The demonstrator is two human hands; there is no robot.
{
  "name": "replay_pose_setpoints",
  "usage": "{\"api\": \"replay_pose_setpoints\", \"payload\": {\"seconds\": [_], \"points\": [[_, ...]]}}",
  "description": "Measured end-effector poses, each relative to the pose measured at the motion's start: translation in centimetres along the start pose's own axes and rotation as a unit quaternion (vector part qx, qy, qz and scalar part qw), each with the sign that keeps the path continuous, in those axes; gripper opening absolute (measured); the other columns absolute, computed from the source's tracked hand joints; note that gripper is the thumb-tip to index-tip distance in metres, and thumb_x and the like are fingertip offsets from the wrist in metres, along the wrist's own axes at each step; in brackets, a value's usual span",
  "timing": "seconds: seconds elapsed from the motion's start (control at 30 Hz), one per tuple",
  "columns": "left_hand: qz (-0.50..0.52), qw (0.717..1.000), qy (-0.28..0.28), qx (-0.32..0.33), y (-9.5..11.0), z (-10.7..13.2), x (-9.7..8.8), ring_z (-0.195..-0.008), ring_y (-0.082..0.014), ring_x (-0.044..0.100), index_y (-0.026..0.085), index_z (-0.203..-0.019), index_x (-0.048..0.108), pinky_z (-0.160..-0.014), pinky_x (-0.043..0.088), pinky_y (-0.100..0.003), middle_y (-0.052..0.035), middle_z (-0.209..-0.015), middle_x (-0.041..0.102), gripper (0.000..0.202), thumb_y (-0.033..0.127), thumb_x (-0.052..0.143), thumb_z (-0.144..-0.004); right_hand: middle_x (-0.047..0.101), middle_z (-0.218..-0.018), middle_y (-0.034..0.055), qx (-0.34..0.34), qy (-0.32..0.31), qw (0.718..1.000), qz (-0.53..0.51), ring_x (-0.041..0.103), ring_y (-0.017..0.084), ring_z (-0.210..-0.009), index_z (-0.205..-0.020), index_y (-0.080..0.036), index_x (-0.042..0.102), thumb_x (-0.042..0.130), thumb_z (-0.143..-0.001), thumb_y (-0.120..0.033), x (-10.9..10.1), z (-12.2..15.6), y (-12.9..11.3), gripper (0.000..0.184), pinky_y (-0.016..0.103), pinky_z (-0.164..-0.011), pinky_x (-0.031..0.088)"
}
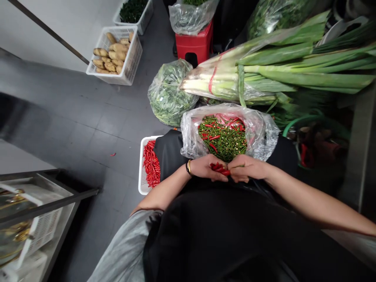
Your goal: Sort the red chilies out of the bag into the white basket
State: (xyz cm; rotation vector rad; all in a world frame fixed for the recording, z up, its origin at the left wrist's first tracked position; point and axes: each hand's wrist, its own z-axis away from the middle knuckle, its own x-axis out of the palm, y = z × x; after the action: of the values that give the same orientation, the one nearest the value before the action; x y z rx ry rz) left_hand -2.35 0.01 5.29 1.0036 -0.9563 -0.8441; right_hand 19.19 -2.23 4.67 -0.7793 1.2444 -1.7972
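My left hand (205,167) is closed around a small bunch of red chillies (219,168) over my lap. My right hand (246,168) touches the same bunch, fingers pinched on a chilli with a thin green stem sticking out. Just beyond the hands sits an open clear plastic bag (261,131) on my knees, filled with green stems and a few red chillies. A white crate (141,172) with stemmed red chillies stands on the floor to the left of my knee.
A long bundle of leeks (279,66) lies across the right. A bag of greens (170,92), a red stool (195,43), a crate of ginger (116,55) and a metal rack (44,203) stand around on the grey tiled floor (88,117).
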Motion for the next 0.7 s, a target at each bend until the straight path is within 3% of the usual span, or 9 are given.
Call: {"api": "replay_pose_setpoints", "payload": {"seconds": [0.07, 0.13, 0.17, 0.23, 0.3, 0.4, 0.5, 0.6, 0.7], "points": [[0.052, 0.999, 0.004, -0.001, -0.4, 0.2, -0.1, -0.047, -0.0077, 0.048, 0.013, -0.071, 0.058, -0.049, 0.037, -0.022, 0.0029, -0.054, 0.051, 0.036, 0.045, 0.076, -0.069, 0.044, -0.045, -0.0025, 0.008, 0.029, 0.999, -0.034, 0.042, 0.011, -0.038, -0.073, -0.016, 0.063, 0.033, -0.092, -0.068, -1.2, -0.2, 1.0, 0.063, 0.026, -0.044, 0.036], [0.119, 0.991, 0.067, 0.016, -1.1, 0.5, -0.8, -0.043, -0.0069, 0.046, 0.014, -0.071, 0.057, -0.044, 0.034, -0.021, 0.0029, -0.053, 0.051, 0.041, 0.048, 0.079, -0.065, 0.057, -0.058, 0.0028, 0.027, 0.111, 0.99, 0.077, 0.053, 0.015, -0.049, -0.091, -0.015, 0.071, 0.037, -0.09, -0.069, -3.6, -0.9, 1.7, 0.063, 0.029, -0.051, 0.042], [0.158, 0.981, 0.111, 0.037, -1.4, 0.6, -1.2, -0.042, -0.007, 0.045, 0.015, -0.07, 0.055, -0.041, 0.031, -0.02, 0.0032, -0.052, 0.051, 0.044, 0.05, 0.08, -0.063, 0.064, -0.072, 0.0061, 0.049, 0.163, 0.97, 0.176, 0.058, 0.017, -0.059, -0.104, -0.017, 0.072, 0.043, -0.09, -0.065, -5.0, -1.5, 2.0, 0.058, 0.03, -0.058, 0.045], [0.22, 0.953, 0.193, 0.082, -1.7, 0.8, -2.3, -0.04, -0.008, 0.045, 0.017, -0.068, 0.049, -0.038, 0.026, -0.019, 0.0043, -0.048, 0.047, 0.048, 0.052, 0.08, -0.059, 0.068, -0.099, 0.0099, 0.1, 0.239, 0.89, 0.376, 0.062, 0.021, -0.081, -0.117, -0.022, 0.071, 0.049, -0.091, -0.052, -7.6, -3.2, 2.2, 0.045, 0.033, -0.071, 0.047], [0.226, 0.937, 0.254, 0.086, -1.7, 0.8, -3.5, -0.041, -0.0088, 0.045, 0.018, -0.069, 0.047, -0.038, 0.024, -0.018, 0.0058, -0.047, 0.043, 0.047, 0.051, 0.079, -0.06, 0.065, -0.113, 0.0094, 0.138, 0.223, 0.82, 0.509, 0.062, 0.022, -0.093, -0.118, -0.027, 0.071, 0.05, -0.093, -0.042, -9.2, -5.1, 2.4, 0.036, 0.032, -0.075, 0.046], [0.091, 0.929, 0.358, 0.034, -1.2, 0.0, -4.9, -0.043, -0.0072, 0.043, 0.016, -0.076, 0.053, -0.044, 0.031, -0.02, 0.0058, -0.051, 0.046, 0.034, 0.043, 0.073, -0.071, 0.065, -0.112, 0.0084, 0.151, 0.128, 0.781, 0.592, 0.062, 0.021, -0.093, -0.112, -0.028, 0.073, 0.05, -0.093, -0.036, -9.7, -7.3, 2.6, 0.031, 0.028, -0.068, 0.044], [-0.168, 0.896, 0.41, -0.007, -1.1, -1.9, -6.0, -0.059, -0.0102, 0.053, 0.015, -0.081, 0.061, -0.061, 0.041, -0.023, -0.0001, -0.068, 0.059, 0.019, 0.031, 0.069, -0.075, 0.065, -0.106, 0.0079, 0.119, 0.084, 0.776, 0.613, 0.062, 0.02, -0.089, -0.104, -0.025, 0.074, 0.049, -0.094, -0.034, -9.4, -7.6, 2.2, 0.029, 0.027, -0.064, 0.041], [-0.356, 0.854, 0.373, -0.072, -1.4, -4.0, -6.7, -0.067, -0.0142, 0.054, 0.017, -0.074, 0.06, -0.067, 0.04, -0.026, -0.0023, -0.069, 0.06, 0.011, 0.026, 0.066, -0.076, 0.066, -0.101, 0.0083, 0.078, 0.104, 0.781, 0.611, 0.062, 0.02, -0.086, -0.1, -0.021, 0.073, 0.046, -0.095, -0.032, -8.7, -6.5, 0.9, 0.029, 0.028, -0.065, 0.04], [-0.355, 0.856, 0.371, -0.06, -1.5, -5.2, -7.1, -0.06, -0.0125, 0.046, 0.018, -0.061, 0.05, -0.061, 0.035, -0.026, 0.0006, -0.059, 0.05, 0.024, 0.027, 0.066, -0.076, 0.067, -0.102, 0.0138, 0.098, 0.191, 0.762, 0.611, 0.062, 0.023, -0.085, -0.1, -0.015, 0.072, 0.04, -0.096, -0.03, -7.8, -5.7, -0.6, 0.036, 0.031, -0.066, 0.041]]}}
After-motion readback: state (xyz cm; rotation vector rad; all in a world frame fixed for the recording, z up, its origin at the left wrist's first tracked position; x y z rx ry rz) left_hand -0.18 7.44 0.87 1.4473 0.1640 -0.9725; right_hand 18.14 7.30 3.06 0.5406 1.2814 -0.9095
